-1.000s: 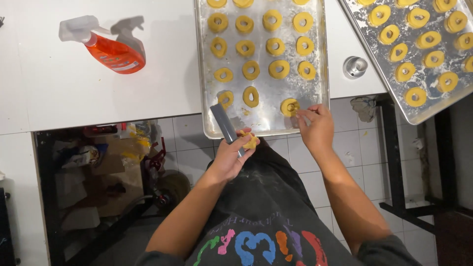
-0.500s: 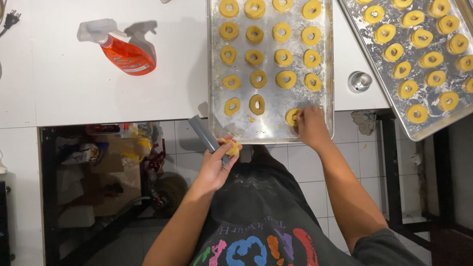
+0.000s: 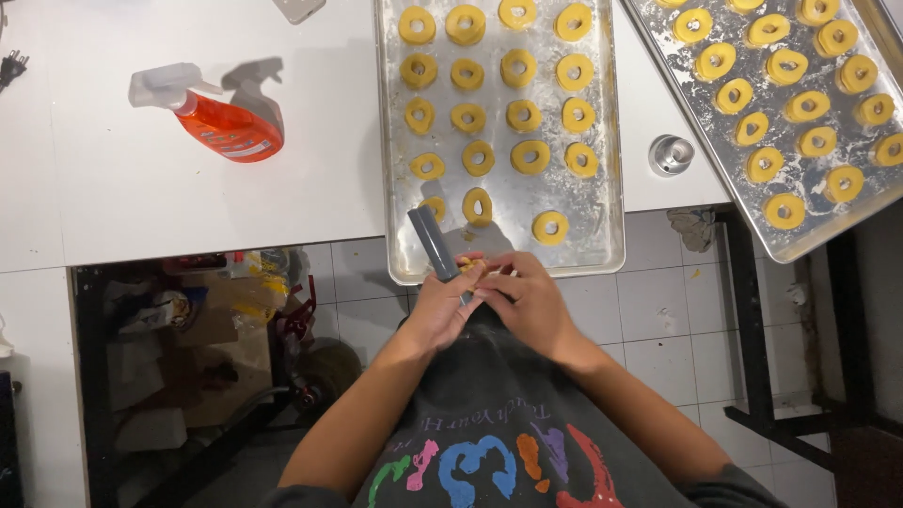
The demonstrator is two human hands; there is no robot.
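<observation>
The left hand grips a grey scraper and a bit of yellow dough, which the right hand pinches, both at the near edge of a metal tray. Dough rings fill that tray on the white table; an orange spray bottle lies well to the left.

Hands on dough, scraper

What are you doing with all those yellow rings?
A person stands at a white table with two metal baking trays of yellow dough rings. Both hands meet at the near edge of the middle tray. The left hand holds a grey scraper-like tool and the right hand picks at a bit of yellow dough on it. The bottom row of that tray has room to spare. An orange spray bottle lies on its side nearby.
</observation>
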